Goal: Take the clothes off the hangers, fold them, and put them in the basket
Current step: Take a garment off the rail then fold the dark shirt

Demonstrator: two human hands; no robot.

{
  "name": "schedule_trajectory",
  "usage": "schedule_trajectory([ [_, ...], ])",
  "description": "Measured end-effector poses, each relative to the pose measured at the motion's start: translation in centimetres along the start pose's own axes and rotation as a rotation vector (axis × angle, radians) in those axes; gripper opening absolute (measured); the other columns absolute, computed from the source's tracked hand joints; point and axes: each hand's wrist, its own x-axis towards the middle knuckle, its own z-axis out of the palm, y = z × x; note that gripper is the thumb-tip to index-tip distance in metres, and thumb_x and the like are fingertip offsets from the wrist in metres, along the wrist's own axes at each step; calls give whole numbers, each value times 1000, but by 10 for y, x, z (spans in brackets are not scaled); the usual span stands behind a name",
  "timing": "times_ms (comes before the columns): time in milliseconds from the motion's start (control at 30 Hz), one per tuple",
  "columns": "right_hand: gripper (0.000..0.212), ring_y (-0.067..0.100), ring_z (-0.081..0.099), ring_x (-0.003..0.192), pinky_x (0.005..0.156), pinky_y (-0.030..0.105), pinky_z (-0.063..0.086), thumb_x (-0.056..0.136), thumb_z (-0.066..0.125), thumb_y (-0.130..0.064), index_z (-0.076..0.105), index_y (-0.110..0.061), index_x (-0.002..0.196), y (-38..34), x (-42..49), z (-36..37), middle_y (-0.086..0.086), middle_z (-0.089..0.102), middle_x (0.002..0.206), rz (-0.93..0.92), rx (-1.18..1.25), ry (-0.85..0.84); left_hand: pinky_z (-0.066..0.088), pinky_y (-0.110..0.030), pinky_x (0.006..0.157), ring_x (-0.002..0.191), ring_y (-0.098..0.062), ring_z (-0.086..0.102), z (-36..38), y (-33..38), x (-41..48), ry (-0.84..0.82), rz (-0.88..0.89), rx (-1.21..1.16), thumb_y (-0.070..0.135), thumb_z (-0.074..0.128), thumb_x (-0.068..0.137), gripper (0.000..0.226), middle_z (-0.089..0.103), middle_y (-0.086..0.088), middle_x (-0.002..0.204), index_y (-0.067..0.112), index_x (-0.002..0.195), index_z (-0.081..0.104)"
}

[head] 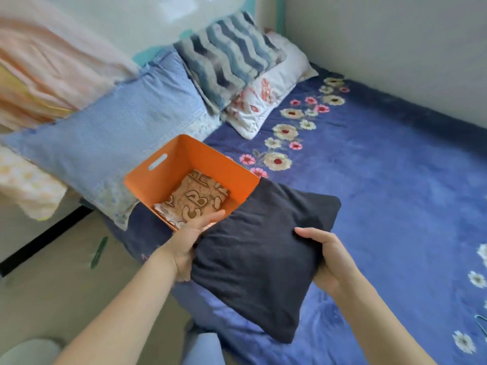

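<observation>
A folded dark navy garment (261,254) is held flat above the bed's near edge, between both hands. My left hand (189,241) grips its left edge, fingers reaching over the basket's near rim. My right hand (321,256) grips its right edge, thumb on top. The orange basket (168,177) stands on the bed just beyond, its near right corner hidden by the garment. Inside it lies a folded tan garment with letter print (195,201). A light blue garment (110,138) and a peach one (44,67) hang at the left.
The bed carries a blue flowered blanket (390,180) and two pillows (237,64) at its head by the wall. A green hanger (98,252) lies on the floor to the left. Another hanger's tip (481,322) shows at the right edge.
</observation>
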Motion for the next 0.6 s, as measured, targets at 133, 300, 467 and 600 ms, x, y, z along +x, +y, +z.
schedule_trajectory([
  [133, 34, 27, 72, 88, 84, 39, 55, 77, 66, -7, 70, -3, 111, -1, 58, 72, 12, 74, 105, 66, -23, 55, 49, -43, 95, 107, -35, 63, -69, 64, 25, -27, -87, 181, 8, 66, 79, 49, 64, -22, 122, 3, 127, 61],
  [300, 29, 26, 72, 87, 76, 37, 57, 80, 69, -11, 70, -7, 108, 13, 153, 153, 10, 75, 99, 162, -56, 128, 46, -44, 99, 110, -36, 61, -152, 142, 80, -18, -165, 307, 6, 66, 74, 50, 64, -21, 123, 8, 124, 65],
  [467, 34, 34, 67, 95, 86, 44, 54, 78, 71, -12, 66, -6, 111, 45, 221, 167, 14, 72, 101, 245, -57, 397, 44, -40, 71, 84, -32, 57, -185, 148, 150, 47, -341, 569, 8, 66, 45, 56, 56, -13, 96, 17, 100, 58],
  [600, 46, 35, 59, 106, 96, 48, 48, 78, 69, -5, 57, -4, 123, 55, 254, 155, 11, 63, 114, 229, -73, 574, 51, -34, 79, 94, -27, 60, -181, 124, 198, 46, -326, 707, -5, 53, 57, 54, 67, -6, 99, 9, 109, 59],
])
